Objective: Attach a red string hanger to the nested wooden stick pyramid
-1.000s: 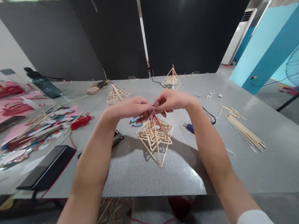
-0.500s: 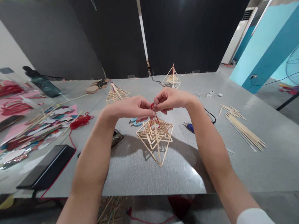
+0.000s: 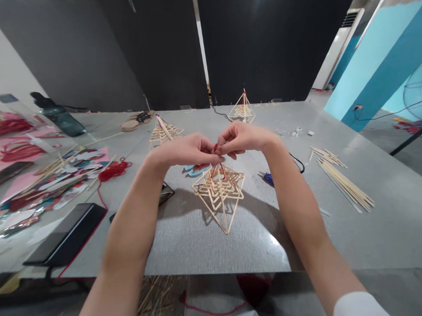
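In the head view, a star-shaped frame of thin wooden sticks stands on the grey table, its layers stacked in a pyramid. Red yarn is looped at its top, and the strands rise to my fingers. My left hand pinches the yarn from the left, palm down and thumb pointing right. Against it, my right hand has its fingertips closed on the same yarn. Where the fingers meet, they partly hide the yarn's upper end. Behind my left hand lies a pale blue object, partly covered.
Two similar stick frames stand farther back. At right lie loose sticks and a blue-handled tool. At left are a ball of red yarn, a black box-like device, a dark bottle and coloured scraps.
Both hands stay together above the stick frame. My left thumb has slid slightly to the right, and the fingers on the yarn have shifted a little.
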Demonstrator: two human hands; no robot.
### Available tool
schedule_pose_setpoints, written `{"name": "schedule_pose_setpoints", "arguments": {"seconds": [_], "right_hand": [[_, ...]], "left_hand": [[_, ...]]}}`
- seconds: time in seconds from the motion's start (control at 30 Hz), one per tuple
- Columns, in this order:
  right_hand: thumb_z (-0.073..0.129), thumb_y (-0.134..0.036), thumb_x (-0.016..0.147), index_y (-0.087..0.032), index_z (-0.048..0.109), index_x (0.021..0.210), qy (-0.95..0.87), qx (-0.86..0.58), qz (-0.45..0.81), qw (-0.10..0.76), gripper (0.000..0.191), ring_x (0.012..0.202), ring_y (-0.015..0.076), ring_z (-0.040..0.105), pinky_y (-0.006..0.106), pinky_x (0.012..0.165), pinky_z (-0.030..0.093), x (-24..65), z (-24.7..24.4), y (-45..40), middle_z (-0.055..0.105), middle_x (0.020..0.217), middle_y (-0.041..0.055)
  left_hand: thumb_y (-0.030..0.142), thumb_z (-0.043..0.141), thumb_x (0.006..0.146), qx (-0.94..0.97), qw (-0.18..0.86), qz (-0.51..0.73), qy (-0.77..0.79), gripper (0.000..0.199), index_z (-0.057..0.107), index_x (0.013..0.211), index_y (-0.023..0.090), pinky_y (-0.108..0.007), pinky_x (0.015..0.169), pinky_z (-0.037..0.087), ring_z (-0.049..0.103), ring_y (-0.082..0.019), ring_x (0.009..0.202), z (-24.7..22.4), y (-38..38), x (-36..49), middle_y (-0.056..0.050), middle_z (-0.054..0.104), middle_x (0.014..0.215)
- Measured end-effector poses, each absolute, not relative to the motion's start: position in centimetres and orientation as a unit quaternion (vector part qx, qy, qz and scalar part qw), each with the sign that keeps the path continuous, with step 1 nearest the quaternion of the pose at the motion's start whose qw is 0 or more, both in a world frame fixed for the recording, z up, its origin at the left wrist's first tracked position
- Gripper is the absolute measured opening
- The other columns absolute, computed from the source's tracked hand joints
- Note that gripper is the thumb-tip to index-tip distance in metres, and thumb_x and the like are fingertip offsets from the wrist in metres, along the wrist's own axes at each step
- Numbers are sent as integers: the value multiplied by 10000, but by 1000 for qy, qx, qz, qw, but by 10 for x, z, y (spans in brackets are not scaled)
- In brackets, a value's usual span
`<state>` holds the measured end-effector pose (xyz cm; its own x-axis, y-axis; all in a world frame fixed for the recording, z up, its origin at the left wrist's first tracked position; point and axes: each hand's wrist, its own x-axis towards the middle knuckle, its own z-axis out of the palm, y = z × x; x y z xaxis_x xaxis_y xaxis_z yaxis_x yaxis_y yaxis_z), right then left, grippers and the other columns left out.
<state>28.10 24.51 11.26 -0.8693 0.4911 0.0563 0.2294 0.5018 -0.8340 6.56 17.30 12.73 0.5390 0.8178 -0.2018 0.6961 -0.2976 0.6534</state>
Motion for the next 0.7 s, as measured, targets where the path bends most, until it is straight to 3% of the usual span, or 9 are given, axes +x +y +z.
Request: {"name": "schedule_pose_setpoints", "arguments": {"seconds": [0.23,0.7], "right_hand": [[750,-190,859,-154,745,719,-848,-219,458,153,145,495,66,419,228,473,262,281,121,235,617,548,-29],[727,-241,887,-154,775,787,-862,-221,439,126,141,498,66,417,236,483,251,284,116,242,644,568,-23]], "left_hand": [[350,694,924,800,358,92,473,376,584,596,201,-223,499,417,539,-111,490,127,174,66,-9,591,517],[415,723,931,796,365,82,475,356,634,666,195,-223,508,413,529,-108,494,132,169,68,7,576,529]]}}
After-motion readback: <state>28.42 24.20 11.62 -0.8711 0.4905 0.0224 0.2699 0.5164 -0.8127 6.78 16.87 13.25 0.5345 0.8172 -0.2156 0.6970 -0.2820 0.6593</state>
